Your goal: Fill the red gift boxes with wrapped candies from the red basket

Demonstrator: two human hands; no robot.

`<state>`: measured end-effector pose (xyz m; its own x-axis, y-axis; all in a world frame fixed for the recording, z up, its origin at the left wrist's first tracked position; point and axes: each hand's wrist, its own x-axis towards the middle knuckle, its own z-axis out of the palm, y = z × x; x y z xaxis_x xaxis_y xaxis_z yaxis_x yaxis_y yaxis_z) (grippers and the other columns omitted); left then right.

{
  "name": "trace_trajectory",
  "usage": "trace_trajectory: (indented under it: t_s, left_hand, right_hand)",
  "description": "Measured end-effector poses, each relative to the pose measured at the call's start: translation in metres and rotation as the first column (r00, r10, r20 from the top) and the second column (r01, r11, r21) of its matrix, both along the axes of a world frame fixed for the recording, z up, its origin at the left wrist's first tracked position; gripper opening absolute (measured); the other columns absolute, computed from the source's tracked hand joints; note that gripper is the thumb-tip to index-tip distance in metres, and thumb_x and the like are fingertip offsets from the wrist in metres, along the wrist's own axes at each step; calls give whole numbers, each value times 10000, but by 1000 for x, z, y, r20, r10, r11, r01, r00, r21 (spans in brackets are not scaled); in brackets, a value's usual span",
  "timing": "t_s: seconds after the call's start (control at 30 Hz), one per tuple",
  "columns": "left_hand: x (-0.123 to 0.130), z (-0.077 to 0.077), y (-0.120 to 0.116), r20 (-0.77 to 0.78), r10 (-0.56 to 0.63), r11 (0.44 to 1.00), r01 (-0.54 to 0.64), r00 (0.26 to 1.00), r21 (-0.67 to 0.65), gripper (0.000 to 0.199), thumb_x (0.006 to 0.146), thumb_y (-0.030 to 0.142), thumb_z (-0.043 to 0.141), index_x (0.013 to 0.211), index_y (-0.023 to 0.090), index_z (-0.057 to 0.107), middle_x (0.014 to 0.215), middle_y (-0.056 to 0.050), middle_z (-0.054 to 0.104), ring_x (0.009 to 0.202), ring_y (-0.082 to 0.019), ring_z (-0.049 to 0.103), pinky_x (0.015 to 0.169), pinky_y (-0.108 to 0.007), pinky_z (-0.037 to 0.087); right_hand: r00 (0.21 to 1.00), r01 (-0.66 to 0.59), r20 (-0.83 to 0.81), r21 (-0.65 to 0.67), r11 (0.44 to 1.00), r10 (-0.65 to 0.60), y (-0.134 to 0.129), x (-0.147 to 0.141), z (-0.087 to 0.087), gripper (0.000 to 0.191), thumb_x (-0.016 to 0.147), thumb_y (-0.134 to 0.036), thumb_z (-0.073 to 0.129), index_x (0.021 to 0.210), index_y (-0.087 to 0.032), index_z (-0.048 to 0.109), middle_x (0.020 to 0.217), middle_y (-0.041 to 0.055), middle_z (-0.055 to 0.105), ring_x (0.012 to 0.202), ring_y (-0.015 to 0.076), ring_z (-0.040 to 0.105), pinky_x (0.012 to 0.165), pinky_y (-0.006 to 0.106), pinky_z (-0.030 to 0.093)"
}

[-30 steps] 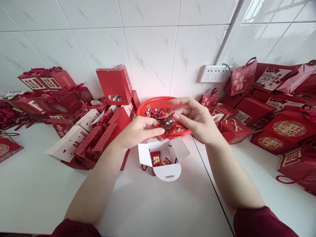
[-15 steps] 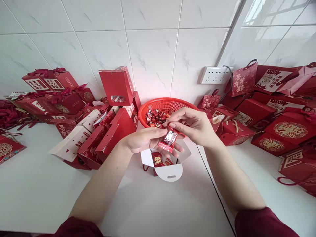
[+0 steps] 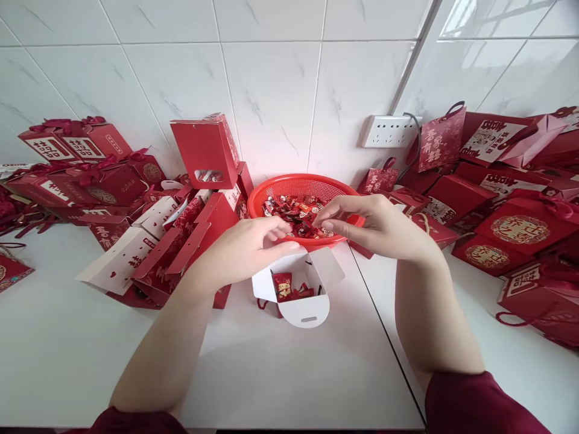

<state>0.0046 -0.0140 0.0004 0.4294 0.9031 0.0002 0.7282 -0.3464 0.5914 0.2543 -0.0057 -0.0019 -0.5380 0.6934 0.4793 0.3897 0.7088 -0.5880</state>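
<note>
An open box with white inner flaps (image 3: 306, 314) stands in the middle of the table, with red wrapped sweets (image 3: 284, 287) inside. Behind it is a red plastic basket (image 3: 312, 179) holding many small wrapped sweets (image 3: 298, 212). My left hand (image 3: 246, 250) hovers above the left side of the box near the basket's front rim, fingers apart and nothing seen in it. Over the right part of the basket is my right hand (image 3: 375, 226), its thumb and fingers curved and apart, with nothing visible between them.
Red and white gift boxes (image 3: 149, 241) stand left of the basket, one red box (image 3: 203, 150) on top. More boxes with ribbons (image 3: 85, 163) are piled at the far left. Many red boxes (image 3: 520, 229) fill the right side. A socket strip (image 3: 391, 131) is on the tiled wall.
The wrapped sweet that was between my hands is no longer in them. My hands have moved apart and opened. The sweets inside the box now show more fully.
</note>
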Motion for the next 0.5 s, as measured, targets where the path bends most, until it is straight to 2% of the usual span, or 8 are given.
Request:
trace_trajectory:
  t_s: [0.07,0.13,0.17,0.23,0.33,0.4,0.5]
  left_hand:
    - [0,-1,1,-195,89,996,-90,977,5,502,875,678,460,894,227,679,939,-53,715,860,-251,669,674,-333,486]
    - [2,-5,5,-395,157,985,-171,905,2,596,853,735,408,731,195,629,784,-75,688,725,-262,653,579,-332,429]
    - [3,-8,8,-469,170,980,-200,867,-13,616,840,750,399,690,189,604,756,-85,678,698,-268,646,555,-329,408]
    - [3,-13,12,-532,151,972,-222,833,-72,600,834,739,398,694,190,593,792,-93,683,708,-273,646,540,-319,394]
    - [1,-14,13,-430,97,972,-178,897,-152,549,822,719,429,811,206,624,903,-82,701,759,-254,655,560,-296,412]
    - [-1,-10,10,-318,90,969,-156,944,-189,563,797,739,458,893,211,629,940,-73,706,765,-237,661,577,-285,431]
    - [-2,-3,4,-226,115,969,-159,967,-190,567,809,731,457,978,215,623,950,-67,708,750,-224,668,596,-287,454]
  right_hand:
    - [984,-53,164,-85,995,66,-5,4,2,175,964,-289,542,1044,-210,676,977,23,727,852,162,673,729,269,500]
    - [936,-70,330,-171,983,124,-8,4,-1,198,971,-294,511,1082,-221,658,994,19,724,845,162,671,712,269,488]
    - [908,-41,404,-184,982,113,-9,2,-4,204,975,-301,498,1085,-221,650,1006,22,720,854,169,668,706,273,478]
    - [845,105,535,-135,985,-17,-10,-2,-11,217,983,-323,473,1071,-199,627,1014,52,709,871,200,659,685,289,449]
    - [717,323,657,-20,946,-231,-8,-7,-19,246,990,-355,443,1048,-163,584,900,91,695,815,243,652,619,303,387]
    - [686,366,686,-39,930,-241,-8,-8,-21,261,991,-394,431,1030,-173,565,823,78,679,749,240,645,584,296,357]
    - [725,345,662,-108,932,-192,-9,-6,-19,266,991,-436,422,989,-201,545,812,60,672,715,220,635,576,285,355]
